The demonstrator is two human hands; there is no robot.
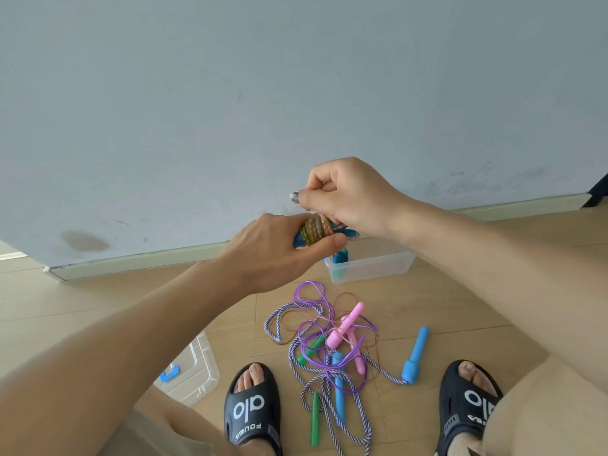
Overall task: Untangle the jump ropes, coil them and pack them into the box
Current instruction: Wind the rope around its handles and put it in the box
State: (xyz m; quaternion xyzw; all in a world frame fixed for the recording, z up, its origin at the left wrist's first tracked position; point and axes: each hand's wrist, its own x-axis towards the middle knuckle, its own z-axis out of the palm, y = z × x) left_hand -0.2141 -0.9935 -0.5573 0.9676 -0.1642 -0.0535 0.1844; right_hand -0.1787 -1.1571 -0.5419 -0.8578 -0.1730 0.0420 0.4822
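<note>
Far left on the floor I see a clear lid [194, 373] with a blue handle. My left hand [279, 255] grips a wound-up rope bundle [316, 230] with blue handles, thumb under it. My right hand [345, 199] pinches the top of that same bundle. Just past them, by the wall, sits the clear box [371, 268] with some blue rope inside. Near me, between my black sandals [253, 406], lies a tangled pile of ropes [332, 350], purple, striped, pink, green. One blue handle [416, 355] lies to the right.

black slide sandals [252, 408] sit on the pale wood floor [98, 301]; a scuffed blue-grey wall [230, 93] rises behind a light skirting board [138, 262].
</note>
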